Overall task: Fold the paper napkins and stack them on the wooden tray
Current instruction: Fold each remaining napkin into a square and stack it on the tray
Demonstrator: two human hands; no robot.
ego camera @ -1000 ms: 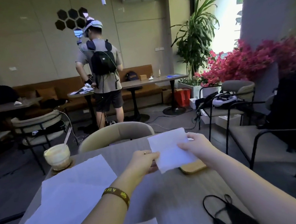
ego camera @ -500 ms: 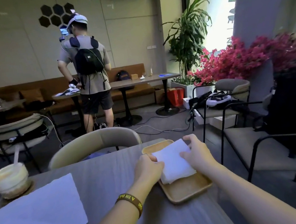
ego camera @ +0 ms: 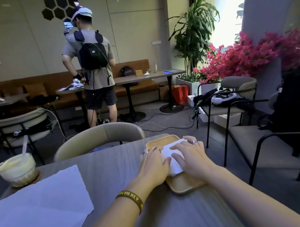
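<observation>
Left hand [ego camera: 153, 165] and right hand [ego camera: 189, 157] lie flat, fingers extended, pressing the folded napkin [ego camera: 170, 154] onto the wooden tray [ego camera: 182, 185] at the right edge of the tabletop [ego camera: 110, 165]; neither grip is closed round anything. Probable faults: the fold may spring open, or the napkin cling to a palm and be drawn askew as the hands lift, and uneven pressure could slide the tray toward the edge. The unfolded napkins [ego camera: 40, 204] lie well apart at left, near a drink glass [ego camera: 18, 169] that a careless reach might upset.

Beige wall [ego camera: 137, 31], brown bench [ego camera: 135, 89], chairs [ego camera: 100, 137], bright window [ego camera: 228, 22]
</observation>
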